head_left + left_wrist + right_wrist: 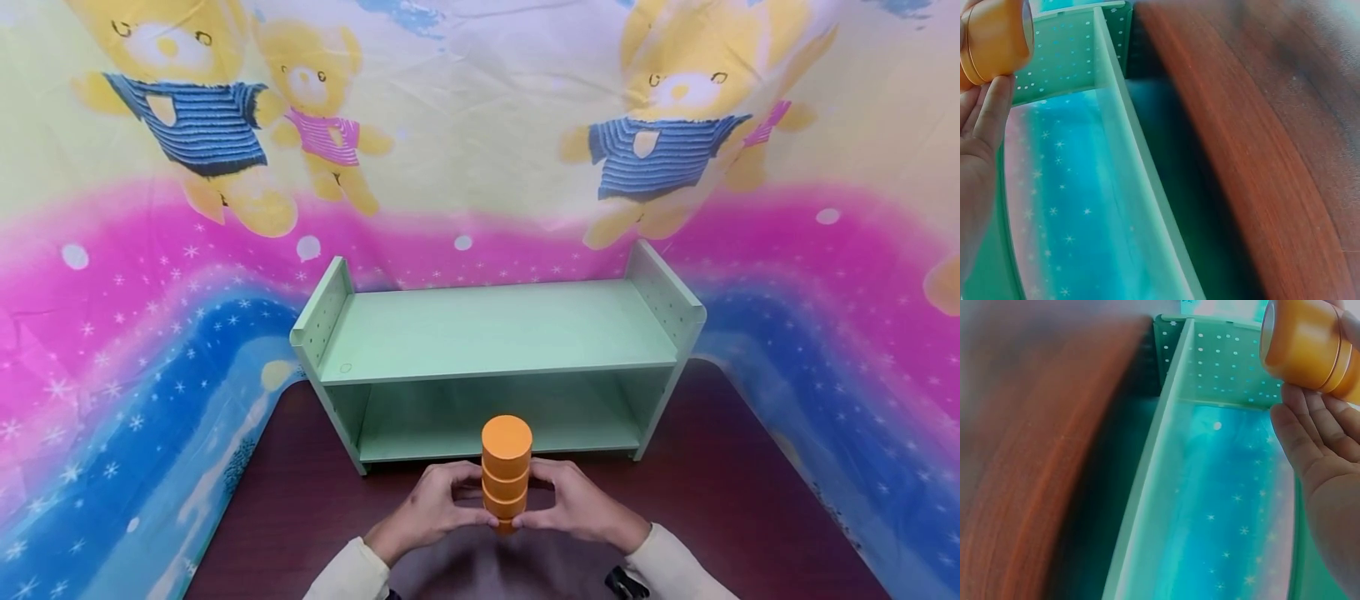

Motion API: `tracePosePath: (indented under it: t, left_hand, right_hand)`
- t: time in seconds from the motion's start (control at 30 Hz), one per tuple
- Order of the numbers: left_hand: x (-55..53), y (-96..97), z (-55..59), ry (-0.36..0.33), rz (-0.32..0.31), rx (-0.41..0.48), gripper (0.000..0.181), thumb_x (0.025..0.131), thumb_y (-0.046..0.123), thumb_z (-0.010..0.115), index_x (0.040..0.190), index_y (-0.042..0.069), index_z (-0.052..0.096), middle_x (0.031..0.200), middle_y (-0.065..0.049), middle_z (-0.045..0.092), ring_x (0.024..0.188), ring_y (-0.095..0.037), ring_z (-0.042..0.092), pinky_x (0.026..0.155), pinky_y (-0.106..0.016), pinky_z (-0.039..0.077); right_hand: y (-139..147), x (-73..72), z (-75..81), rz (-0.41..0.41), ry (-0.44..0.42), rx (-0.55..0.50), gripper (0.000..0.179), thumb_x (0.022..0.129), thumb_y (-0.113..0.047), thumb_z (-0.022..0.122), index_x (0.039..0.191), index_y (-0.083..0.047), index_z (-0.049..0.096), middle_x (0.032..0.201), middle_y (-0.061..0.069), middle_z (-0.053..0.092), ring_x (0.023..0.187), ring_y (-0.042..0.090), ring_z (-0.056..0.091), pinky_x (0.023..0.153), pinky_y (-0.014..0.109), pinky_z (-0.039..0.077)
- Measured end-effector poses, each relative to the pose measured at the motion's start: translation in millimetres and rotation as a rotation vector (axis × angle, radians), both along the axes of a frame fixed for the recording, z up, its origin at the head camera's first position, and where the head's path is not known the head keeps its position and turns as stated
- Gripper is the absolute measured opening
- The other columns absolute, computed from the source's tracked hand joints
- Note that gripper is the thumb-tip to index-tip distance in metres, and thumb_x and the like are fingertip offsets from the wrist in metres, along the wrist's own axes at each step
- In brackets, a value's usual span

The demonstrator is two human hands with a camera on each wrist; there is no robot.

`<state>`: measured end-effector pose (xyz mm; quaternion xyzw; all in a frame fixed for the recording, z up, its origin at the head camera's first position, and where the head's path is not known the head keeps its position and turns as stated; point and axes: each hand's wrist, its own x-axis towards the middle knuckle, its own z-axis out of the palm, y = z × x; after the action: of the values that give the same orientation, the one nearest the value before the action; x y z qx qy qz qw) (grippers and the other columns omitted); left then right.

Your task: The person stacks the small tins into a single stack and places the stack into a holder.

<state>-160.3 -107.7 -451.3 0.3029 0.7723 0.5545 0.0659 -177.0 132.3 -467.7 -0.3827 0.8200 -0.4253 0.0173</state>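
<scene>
Between both hands stands an upright stack of several orange round canisters (507, 440), with ring-like grooves where the sections meet. My left hand (444, 505) holds its left side, the thumb near the bottom and the fingers higher and behind. From the right, my right hand (576, 507) grips it the same way, its thumb close to the left one. The stack is in front of the green shelf's lower level. In the left wrist view, the orange end (1004, 37) shows above the fingers (994, 112); the right wrist view shows fingers (1316, 419) under it.
A pale green two-level shelf (487, 329) with raised, perforated side panels stands at the back of the dark red-brown table (720, 508). Behind it hangs a cloth (465, 150) printed with teddy bears. A dark strap (626, 583) shows at the right sleeve.
</scene>
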Motion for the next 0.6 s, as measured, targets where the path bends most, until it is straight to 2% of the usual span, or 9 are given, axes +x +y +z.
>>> tracePosePath:
  t: [0.2, 0.33, 0.6]
  left_hand:
    - [-10.2, -1.0, -9.9, -0.013, -0.024, 0.029, 0.046, 0.071, 0.021, 0.08, 0.113, 0.011, 0.065, 0.108, -0.001, 0.065, 0.096, -0.012, 0.064, 0.079, -0.029, 0.056]
    - [-13.4, -1.7, -7.2, -0.022, -0.041, 0.029, 0.046, 0.073, 0.025, 0.079, 0.115, 0.014, 0.064, 0.111, 0.0, 0.064, 0.097, -0.012, 0.064, 0.079, -0.026, 0.055]
    - [-16.5, -2.2, 4.7, -0.047, -0.024, -0.006, 0.046, 0.073, 0.027, 0.079, 0.115, 0.016, 0.064, 0.11, 0.002, 0.065, 0.096, -0.011, 0.064, 0.079, -0.023, 0.054]
  right_hand:
    - [0.3, -2.0, 9.6, -0.002, -0.015, 0.002, 0.05, 0.079, -0.044, 0.072, 0.121, -0.023, 0.057, 0.117, -0.01, 0.06, 0.108, 0.011, 0.057, 0.093, 0.037, 0.049]
    - [0.8, -3.8, 15.3, -0.005, -0.034, 0.009, 0.049, 0.078, -0.045, 0.072, 0.121, -0.024, 0.058, 0.116, -0.011, 0.06, 0.106, 0.009, 0.057, 0.093, 0.039, 0.049]
    - [1.1, -7.4, 22.4, -0.033, -0.053, 0.024, 0.051, 0.077, -0.047, 0.072, 0.12, -0.024, 0.058, 0.115, -0.012, 0.06, 0.106, 0.009, 0.056, 0.095, 0.038, 0.048]
